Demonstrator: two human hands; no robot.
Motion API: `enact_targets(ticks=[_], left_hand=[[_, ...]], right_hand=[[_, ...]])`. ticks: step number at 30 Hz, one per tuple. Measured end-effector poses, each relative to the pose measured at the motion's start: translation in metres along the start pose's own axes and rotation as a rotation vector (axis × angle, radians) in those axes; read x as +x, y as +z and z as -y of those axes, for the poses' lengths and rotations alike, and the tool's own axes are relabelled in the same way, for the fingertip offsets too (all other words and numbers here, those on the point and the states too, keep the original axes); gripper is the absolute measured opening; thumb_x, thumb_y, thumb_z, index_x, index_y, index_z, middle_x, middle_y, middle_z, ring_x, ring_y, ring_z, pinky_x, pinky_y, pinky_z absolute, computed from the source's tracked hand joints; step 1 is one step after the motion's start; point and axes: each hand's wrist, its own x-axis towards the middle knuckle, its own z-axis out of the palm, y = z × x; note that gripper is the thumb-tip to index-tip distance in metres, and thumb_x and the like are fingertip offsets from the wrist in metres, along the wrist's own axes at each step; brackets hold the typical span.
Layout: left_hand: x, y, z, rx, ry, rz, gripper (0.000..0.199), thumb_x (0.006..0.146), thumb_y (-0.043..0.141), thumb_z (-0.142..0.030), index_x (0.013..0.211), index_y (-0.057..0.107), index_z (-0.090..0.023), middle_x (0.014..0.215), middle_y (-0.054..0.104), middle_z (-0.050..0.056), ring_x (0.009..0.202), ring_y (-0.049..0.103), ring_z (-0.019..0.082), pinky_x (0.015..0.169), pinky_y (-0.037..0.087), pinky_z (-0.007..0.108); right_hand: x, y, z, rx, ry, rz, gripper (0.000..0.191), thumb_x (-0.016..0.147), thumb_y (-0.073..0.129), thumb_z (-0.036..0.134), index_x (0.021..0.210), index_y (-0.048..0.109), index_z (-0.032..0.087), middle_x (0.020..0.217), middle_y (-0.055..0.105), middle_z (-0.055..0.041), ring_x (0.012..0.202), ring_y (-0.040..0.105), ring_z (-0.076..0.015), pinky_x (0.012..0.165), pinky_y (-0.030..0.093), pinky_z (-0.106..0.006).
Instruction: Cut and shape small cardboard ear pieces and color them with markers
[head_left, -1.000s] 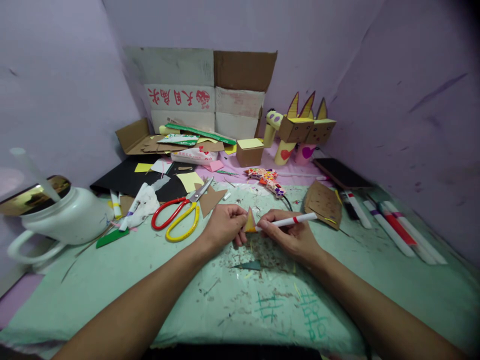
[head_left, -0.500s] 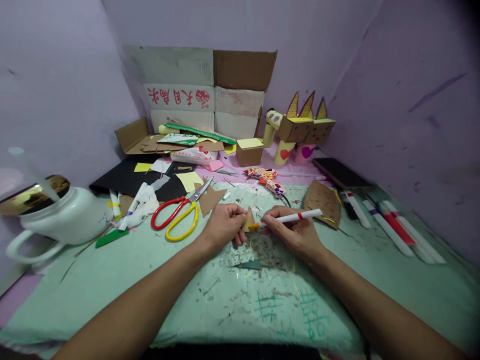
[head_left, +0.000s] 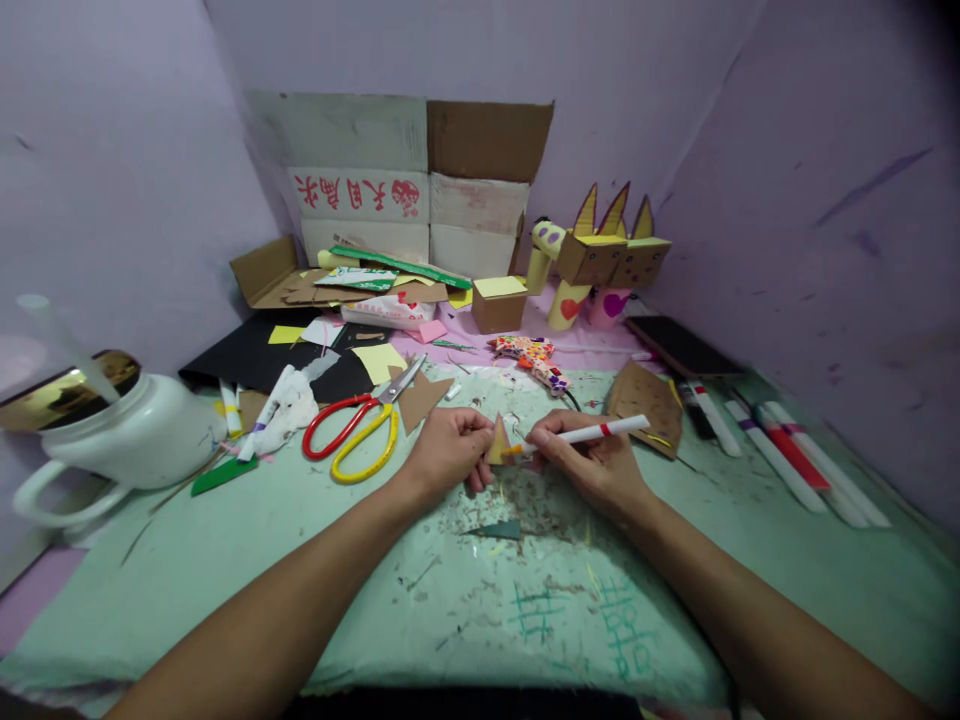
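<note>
Between the fingers of my left hand (head_left: 454, 450) is a small yellow triangle of card (head_left: 499, 445) with a darker reddish edge, held upright near the middle of the table. My right hand (head_left: 589, 460) grips a white marker pen (head_left: 592, 432) with a red band. Its orange tip end touches or nearly touches the triangle's lower right side; contact is too small to be sure of. Left of my left hand lie scissors (head_left: 364, 425) with one red and one yellow handle, next to a brown cardboard star (head_left: 422, 397). A dark green paper triangle (head_left: 497, 530) rests just below my hands.
A white mug (head_left: 142, 425) with a straw stands at the left. Several markers (head_left: 787, 465) lie at the right beside a brown card piece (head_left: 646, 410). Cardboard animal figures (head_left: 592, 260) and a small box (head_left: 499, 305) stand at the back. A glue gun (head_left: 547, 376) lies ahead.
My right hand has shifted the marker slightly to the right, and the pen's back end sits a little higher. My left hand and the triangle look still.
</note>
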Motion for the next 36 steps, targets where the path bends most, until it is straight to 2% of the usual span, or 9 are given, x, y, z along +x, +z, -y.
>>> enact_targets(ticks=[2, 8, 14, 20, 24, 27, 36], left_hand=[[-0.0001, 0.0003, -0.0005, 0.004, -0.002, -0.005, 0.019, 0.080, 0.045, -0.011, 0.063, 0.051, -0.015, 0.035, 0.053, -0.002, 0.026, 0.045, 0.009, 0.029, 0.036, 0.016], [0.0011, -0.0001, 0.0008, -0.023, -0.006, -0.004, 0.018, 0.080, 0.044, -0.011, 0.064, 0.051, -0.016, 0.034, 0.053, -0.003, 0.026, 0.046, 0.010, 0.028, 0.036, 0.016], [0.0008, -0.0005, 0.0017, -0.018, 0.006, 0.003, 0.018, 0.079, 0.046, -0.011, 0.063, 0.051, -0.015, 0.035, 0.053, -0.003, 0.026, 0.046, 0.009, 0.029, 0.036, 0.016], [0.0016, -0.0011, 0.0024, -0.013, 0.012, 0.003, 0.017, 0.079, 0.044, -0.012, 0.064, 0.051, -0.015, 0.036, 0.054, -0.002, 0.027, 0.047, 0.010, 0.029, 0.036, 0.016], [0.0009, -0.0015, 0.0004, 0.015, 0.000, 0.011, 0.016, 0.078, 0.045, -0.011, 0.064, 0.052, -0.014, 0.035, 0.054, -0.002, 0.026, 0.046, 0.009, 0.029, 0.037, 0.016], [-0.0001, -0.0013, -0.0007, 0.024, 0.004, 0.012, 0.017, 0.079, 0.046, -0.012, 0.063, 0.053, -0.014, 0.035, 0.053, -0.002, 0.026, 0.046, 0.009, 0.029, 0.037, 0.016], [0.0007, -0.0014, 0.0027, -0.014, 0.013, 0.013, 0.016, 0.079, 0.047, -0.013, 0.063, 0.053, -0.014, 0.035, 0.053, -0.002, 0.026, 0.046, 0.009, 0.029, 0.036, 0.015]], right_hand=[[0.0004, 0.0008, -0.0003, -0.010, 0.000, -0.013, 0.021, 0.078, 0.057, 0.032, 0.064, 0.061, 0.015, 0.052, 0.059, -0.0020, 0.046, 0.050, -0.0120, 0.044, 0.038, -0.023], [-0.0005, 0.0003, -0.0011, -0.010, -0.005, 0.068, 0.023, 0.078, 0.057, 0.031, 0.061, 0.061, 0.015, 0.050, 0.058, -0.0018, 0.046, 0.049, -0.0117, 0.043, 0.036, -0.023], [0.0002, -0.0003, -0.0031, 0.009, 0.035, -0.038, 0.021, 0.076, 0.059, 0.033, 0.065, 0.062, 0.015, 0.051, 0.059, -0.0016, 0.045, 0.051, -0.0122, 0.042, 0.038, -0.023], [0.0011, -0.0036, -0.0008, 0.019, 0.024, 0.067, 0.023, 0.076, 0.058, 0.032, 0.060, 0.061, 0.015, 0.048, 0.057, -0.0014, 0.043, 0.048, -0.0114, 0.041, 0.035, -0.022], [0.0010, -0.0046, -0.0034, 0.022, 0.008, -0.043, 0.023, 0.079, 0.057, 0.033, 0.064, 0.062, 0.016, 0.052, 0.060, -0.0018, 0.048, 0.052, -0.0130, 0.046, 0.040, -0.024], [0.0015, -0.0032, -0.0051, -0.002, -0.016, -0.068, 0.022, 0.080, 0.058, 0.034, 0.068, 0.063, 0.016, 0.058, 0.061, -0.0027, 0.052, 0.055, -0.0138, 0.050, 0.042, -0.025], [0.0019, -0.0013, -0.0016, -0.016, 0.006, 0.005, 0.022, 0.077, 0.058, 0.032, 0.063, 0.060, 0.016, 0.050, 0.057, -0.0009, 0.046, 0.049, -0.0118, 0.043, 0.036, -0.023]])
